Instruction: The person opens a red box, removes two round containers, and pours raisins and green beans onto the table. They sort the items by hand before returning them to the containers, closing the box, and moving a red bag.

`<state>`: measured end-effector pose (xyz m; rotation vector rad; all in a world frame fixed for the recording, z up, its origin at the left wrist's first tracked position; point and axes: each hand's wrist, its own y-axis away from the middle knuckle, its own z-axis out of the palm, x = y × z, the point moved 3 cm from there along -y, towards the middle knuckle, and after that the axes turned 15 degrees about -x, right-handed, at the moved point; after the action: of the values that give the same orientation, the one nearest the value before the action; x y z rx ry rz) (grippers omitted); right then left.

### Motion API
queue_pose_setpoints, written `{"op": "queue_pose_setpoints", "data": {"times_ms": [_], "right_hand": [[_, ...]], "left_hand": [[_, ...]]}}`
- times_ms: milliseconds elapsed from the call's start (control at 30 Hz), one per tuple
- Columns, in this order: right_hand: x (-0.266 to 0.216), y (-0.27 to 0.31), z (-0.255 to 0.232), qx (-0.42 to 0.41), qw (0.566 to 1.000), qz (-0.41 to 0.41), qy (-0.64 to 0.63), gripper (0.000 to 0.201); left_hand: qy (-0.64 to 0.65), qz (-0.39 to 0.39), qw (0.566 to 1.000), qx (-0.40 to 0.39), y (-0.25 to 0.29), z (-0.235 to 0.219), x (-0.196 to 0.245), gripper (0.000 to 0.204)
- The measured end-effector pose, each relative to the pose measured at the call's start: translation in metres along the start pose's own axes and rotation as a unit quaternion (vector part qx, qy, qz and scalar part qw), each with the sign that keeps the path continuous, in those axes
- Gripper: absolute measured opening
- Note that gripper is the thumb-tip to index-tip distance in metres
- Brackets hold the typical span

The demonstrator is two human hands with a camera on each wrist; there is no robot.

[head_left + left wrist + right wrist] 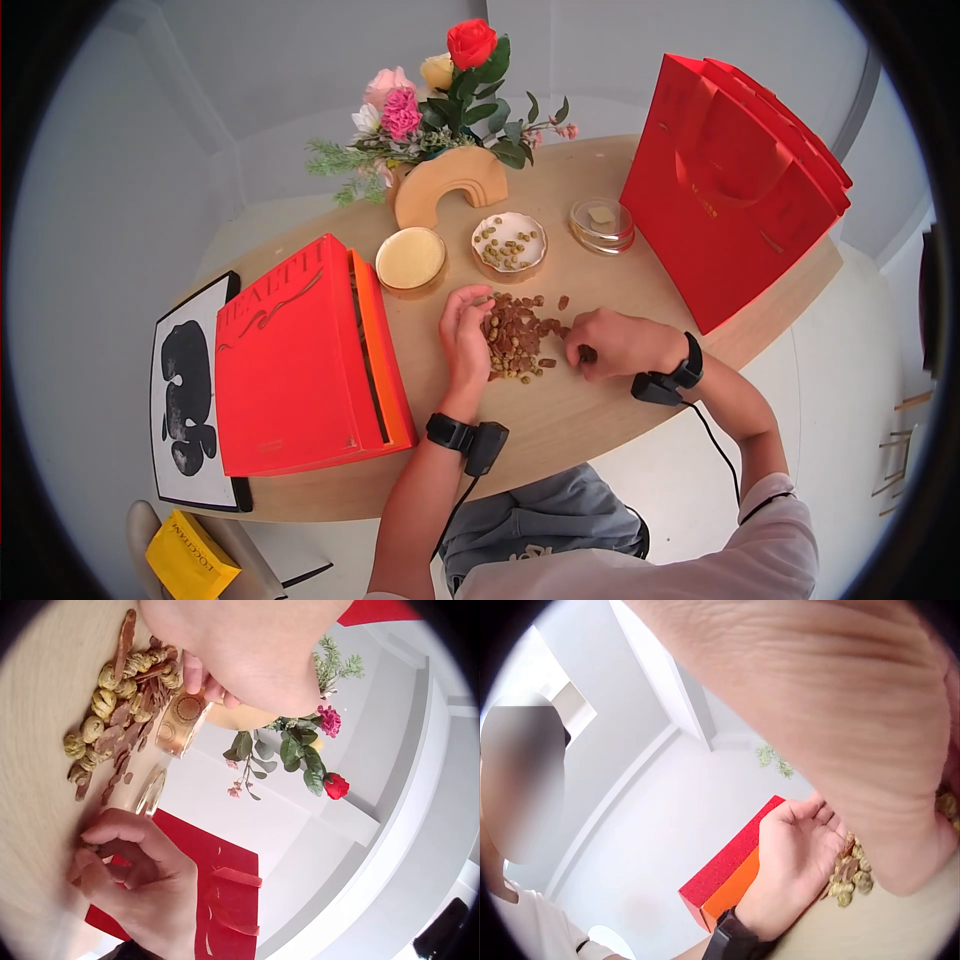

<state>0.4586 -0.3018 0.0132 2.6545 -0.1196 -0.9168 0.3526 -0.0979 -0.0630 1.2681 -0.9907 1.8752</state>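
A mixed pile of flat reddish-brown slices (515, 325) and ridged greenish-yellow balls (103, 703) lies on the table. Along the pile's left edge rests my left hand (466, 340), cupped on its side with relaxed fingers; its palm faces the pile in the right wrist view. To the pile's right, my right hand (628, 345) has curled fingers low over the table. A small dark greenish piece (91, 847) shows between its thumb and finger in the left wrist view; its kind is hard to tell. The right fingertips are mostly hidden in the right wrist view.
Behind the pile stand a round container with a cream top (411, 259), an open one holding greenish balls (509, 244) and a clear round container (602, 226). A red box (290, 370) is at left, a red bag (730, 190) at right, flowers (400, 113) at the back.
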Motion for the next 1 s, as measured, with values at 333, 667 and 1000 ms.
{"op": "queue_pose_setpoints", "data": {"times_ms": [333,667,1000], "right_hand": [[-0.011,-0.032,-0.075,0.074,0.997,0.002,0.002,0.016],[0.026,-0.110,-0.128,0.117,0.990,0.034,-0.075,0.019],[0.053,-0.030,-0.108,0.182,0.973,0.114,-0.085,0.019]], "left_hand": [[0.007,-0.008,1.000,0.006,0.001,0.001,0.001,0.029],[0.005,-0.016,1.000,0.008,0.001,0.000,0.002,0.029],[-0.004,-0.003,1.000,0.005,0.002,0.001,-0.002,0.029]]}}
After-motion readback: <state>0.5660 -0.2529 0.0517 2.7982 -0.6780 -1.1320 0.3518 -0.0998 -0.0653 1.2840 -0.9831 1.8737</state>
